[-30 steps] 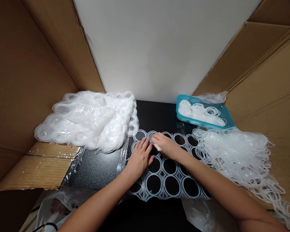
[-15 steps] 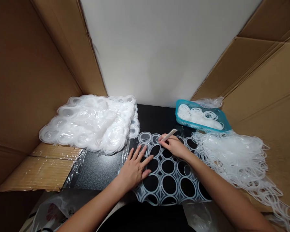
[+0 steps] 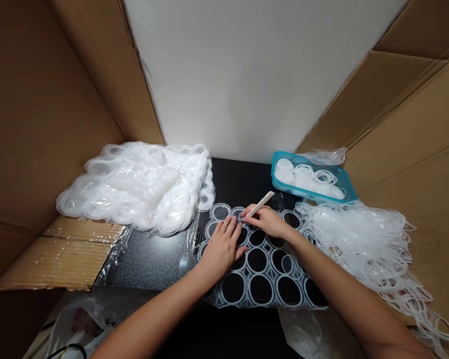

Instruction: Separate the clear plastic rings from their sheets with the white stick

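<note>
Left hand [image 3: 220, 249] moved farther onto the ringed sheet [image 3: 271, 271], fingers [image 3: 230, 228] closer together, white stick [image 3: 262, 203] in right hand [image 3: 270, 221] tilted steeper

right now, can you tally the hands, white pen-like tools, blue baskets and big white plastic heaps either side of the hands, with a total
Hands: 2 (left hand, right hand)
White pen-like tool: 1
Blue basket: 1
White plastic heaps: 2 (left heap, right heap)
Total: 6

looks like translucent plastic in the ring sheet [image 3: 247, 285], glossy wrinkled plastic in the stack [image 3: 138, 184], smooth plastic on the basket rim [image 3: 305, 193], matt cardboard in the panels [image 3: 426, 144].
</note>
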Motion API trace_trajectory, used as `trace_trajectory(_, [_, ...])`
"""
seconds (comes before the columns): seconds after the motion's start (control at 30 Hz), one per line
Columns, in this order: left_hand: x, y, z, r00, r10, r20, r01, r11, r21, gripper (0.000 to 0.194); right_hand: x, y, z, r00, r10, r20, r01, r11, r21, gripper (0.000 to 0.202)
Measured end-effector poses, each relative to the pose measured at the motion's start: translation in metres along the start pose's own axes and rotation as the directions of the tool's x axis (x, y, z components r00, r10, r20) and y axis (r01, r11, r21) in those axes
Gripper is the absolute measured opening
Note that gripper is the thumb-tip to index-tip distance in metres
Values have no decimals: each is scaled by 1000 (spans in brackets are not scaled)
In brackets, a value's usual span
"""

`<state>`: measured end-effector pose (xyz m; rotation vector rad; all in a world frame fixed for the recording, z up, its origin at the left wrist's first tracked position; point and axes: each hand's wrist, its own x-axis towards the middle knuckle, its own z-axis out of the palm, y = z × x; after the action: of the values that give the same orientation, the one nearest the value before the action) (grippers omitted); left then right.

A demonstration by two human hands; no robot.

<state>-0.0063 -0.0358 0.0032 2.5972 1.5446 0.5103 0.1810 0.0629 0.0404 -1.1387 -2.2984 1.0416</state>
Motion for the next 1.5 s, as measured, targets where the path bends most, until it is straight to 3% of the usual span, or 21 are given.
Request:
trace_trajectory(0.27, [-5,1,-6,999,-23,50,23,1000,-4,58,4,-1,-12,991,-17,131,4,995,102,19])
trace_trajectory(0.53, [-4,0,-6,997,-21,73,22,1000,-6,57,5,-2,-16,985,-31,172,18,997,81,12])
trace_trajectory(0.7, [-5,-1,-5,997,-22,78,22,1000,-6,59,2,-4,-16,973,-94,209,88,995,35,12])
trace_trajectory(0.9, [-5,0,-5,996,-26,81,27,1000,-2,58,0,-3,-15,981,-50,186,39,997,61,12])
trace_trajectory(1.2, [-4,-1,-7,995,-25,94,27,999,-17,55,-4,-1,-17,965,-131,229,135,991,0,12])
trace_trajectory(1.5, [-5,-2,-5,998,-17,68,19,999,-37,55,-10,3,-8,981,-134,141,135,991,5,15])
